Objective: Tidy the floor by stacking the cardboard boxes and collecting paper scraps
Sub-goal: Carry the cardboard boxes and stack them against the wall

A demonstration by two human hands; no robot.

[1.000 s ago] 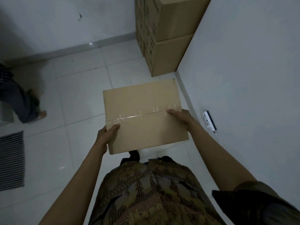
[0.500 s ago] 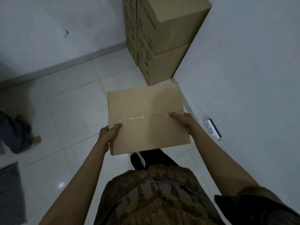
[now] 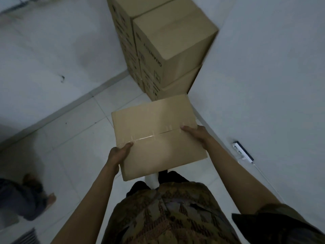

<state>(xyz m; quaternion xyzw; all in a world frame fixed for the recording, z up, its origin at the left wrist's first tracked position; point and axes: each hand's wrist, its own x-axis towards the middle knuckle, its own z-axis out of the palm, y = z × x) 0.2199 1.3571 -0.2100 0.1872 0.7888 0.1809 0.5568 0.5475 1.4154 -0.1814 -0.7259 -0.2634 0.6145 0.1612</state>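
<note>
Since the earlier frame the corner stack (image 3: 168,50) stands nearer. Carried box (image 3: 158,136) held level before the waist, left hand (image 3: 117,154) and right hand (image 3: 198,136) clamped on opposite side edges. Appears light, stiff; taped seam weak, so support underneath

It looked like a bare storeroom corner: stacked cardboard boxes (image 3: 168,48) stood against white walls (image 3: 263,67) on tiled floor (image 3: 73,138).
</note>
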